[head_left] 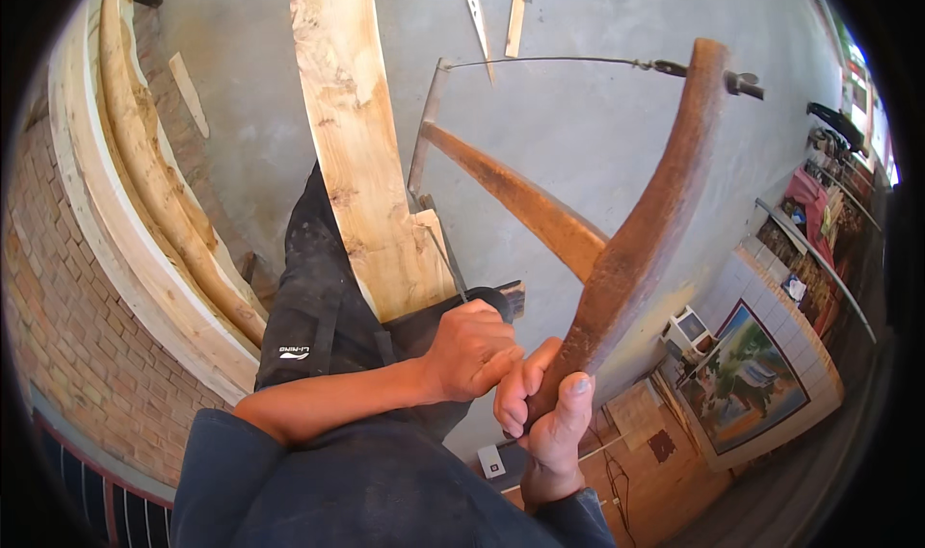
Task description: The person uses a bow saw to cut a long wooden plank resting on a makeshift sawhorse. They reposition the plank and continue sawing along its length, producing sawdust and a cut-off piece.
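Observation:
A wooden frame saw (pixel 647 201) slants across the middle, its thick curved arm on the right and its thinner arm at the far side. My right hand (pixel 547 408) is wrapped round the lower end of the curved arm. My left hand (pixel 472 351) is a fist beside it, closed at the near end of the saw's narrow dark blade (pixel 445 245); the part inside this fist is hidden. The blade runs by a notched corner at the near right end of a pale board (pixel 356 163). My dark-trousered leg (pixel 313 278) is against the board's left side.
Long curved timbers (pixel 145 153) stand at the left beside a brick surface (pixel 96 288). Offcuts (pixel 516 13) lie on the grey floor (pixel 597 18) beyond. At the right are a framed picture (pixel 744 377), a white box-shaped device (pixel 687 331) and shelves with cloth.

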The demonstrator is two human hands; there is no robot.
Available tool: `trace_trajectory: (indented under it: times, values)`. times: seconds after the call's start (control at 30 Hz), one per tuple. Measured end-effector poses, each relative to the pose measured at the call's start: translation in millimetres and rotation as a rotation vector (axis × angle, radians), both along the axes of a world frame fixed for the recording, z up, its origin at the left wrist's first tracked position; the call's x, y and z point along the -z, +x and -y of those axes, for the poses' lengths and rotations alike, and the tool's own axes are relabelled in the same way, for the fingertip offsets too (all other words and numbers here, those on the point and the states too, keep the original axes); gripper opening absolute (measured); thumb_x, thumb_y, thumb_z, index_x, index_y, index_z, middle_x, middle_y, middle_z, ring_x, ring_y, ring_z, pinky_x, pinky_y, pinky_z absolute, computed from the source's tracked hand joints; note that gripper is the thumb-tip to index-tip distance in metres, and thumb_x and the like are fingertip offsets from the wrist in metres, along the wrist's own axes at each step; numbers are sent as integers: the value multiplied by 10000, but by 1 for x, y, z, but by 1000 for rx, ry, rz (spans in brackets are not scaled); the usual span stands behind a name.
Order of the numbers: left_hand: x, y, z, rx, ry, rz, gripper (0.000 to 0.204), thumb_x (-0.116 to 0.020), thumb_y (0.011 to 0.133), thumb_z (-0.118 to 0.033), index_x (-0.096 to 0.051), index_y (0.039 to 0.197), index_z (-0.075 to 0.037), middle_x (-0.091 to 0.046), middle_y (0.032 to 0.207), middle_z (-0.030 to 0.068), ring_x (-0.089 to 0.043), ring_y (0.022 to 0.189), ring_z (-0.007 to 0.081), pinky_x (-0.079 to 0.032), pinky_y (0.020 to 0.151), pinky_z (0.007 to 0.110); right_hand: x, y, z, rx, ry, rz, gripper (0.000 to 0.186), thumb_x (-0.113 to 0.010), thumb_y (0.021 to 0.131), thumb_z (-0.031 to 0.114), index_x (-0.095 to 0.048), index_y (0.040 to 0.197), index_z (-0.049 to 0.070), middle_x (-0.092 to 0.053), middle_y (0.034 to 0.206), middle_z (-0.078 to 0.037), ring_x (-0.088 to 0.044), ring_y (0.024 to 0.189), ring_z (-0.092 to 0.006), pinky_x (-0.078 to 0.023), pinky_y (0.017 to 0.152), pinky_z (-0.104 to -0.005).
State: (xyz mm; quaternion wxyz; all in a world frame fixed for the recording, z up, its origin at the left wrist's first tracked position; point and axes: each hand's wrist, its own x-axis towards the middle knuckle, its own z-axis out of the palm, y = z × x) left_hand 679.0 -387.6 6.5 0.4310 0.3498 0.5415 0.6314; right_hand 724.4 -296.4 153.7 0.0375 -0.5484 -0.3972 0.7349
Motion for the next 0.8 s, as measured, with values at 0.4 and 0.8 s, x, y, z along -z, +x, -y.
trace_trajectory:
  times: [0.4,0.8]
  values:
    - [19,22,18,98,-61,-228,272,-679,876,-203,-574,649,-96,-573,666,85,-561,670,302,-413,658,429,31,38,21,20,15,-31,613,-515,1023,687,-418,828,114,-398,506,-14,-345,362,-130,-301,344,-283]
    - [47,16,25,63,-123,-130,250,-676,810,-285,-557,664,-122,-567,714,89,-593,749,306,-447,703,419,64,16,16,-42,-8,-20,585,-531,1058,589,-439,790,77,-466,547,-81,-372,383,-140,-310,365,-288]
